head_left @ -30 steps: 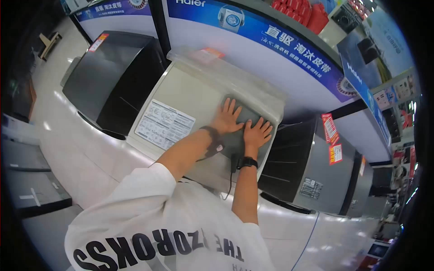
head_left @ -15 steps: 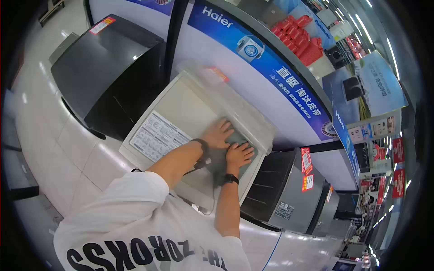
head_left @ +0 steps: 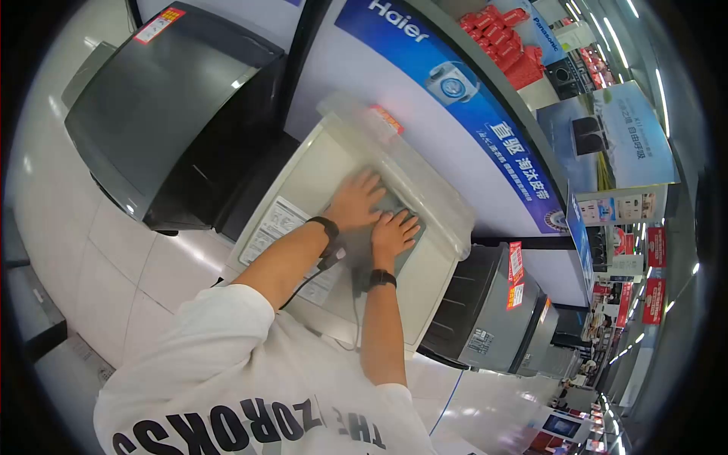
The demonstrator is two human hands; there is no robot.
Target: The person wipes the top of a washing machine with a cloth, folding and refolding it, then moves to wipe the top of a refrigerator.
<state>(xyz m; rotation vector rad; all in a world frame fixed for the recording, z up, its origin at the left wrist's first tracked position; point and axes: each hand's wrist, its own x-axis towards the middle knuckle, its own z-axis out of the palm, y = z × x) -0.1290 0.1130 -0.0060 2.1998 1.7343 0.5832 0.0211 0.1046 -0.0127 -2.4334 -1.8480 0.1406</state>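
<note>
A pale washing machine top [head_left: 425,292] lies before me, with a clear lid [head_left: 425,178] raised along its back edge. My left hand [head_left: 355,201] rests palm down on it, its spread fingers blurred. Beside it, my right hand [head_left: 394,233] lies flat with fingers apart, pressing on a grey cloth [head_left: 413,246]. Part of the cloth is hidden beneath both hands and continues toward me between the forearms. A cable with a dark plug [head_left: 332,258] lies by my left wrist. A printed instruction label [head_left: 277,224] is partly covered by my left forearm.
A dark grey washing machine [head_left: 174,98] stands to the left. More grey machines [head_left: 478,311] with red price tags line the right side. Behind rises a blue and white Haier display panel [head_left: 455,98]. Red packages [head_left: 500,45] sit on its far side.
Both hands have slid a little toward the back left across the machine top, with the grey cloth shifting along. The camera view has moved slightly, and the plug shows more clearly.
</note>
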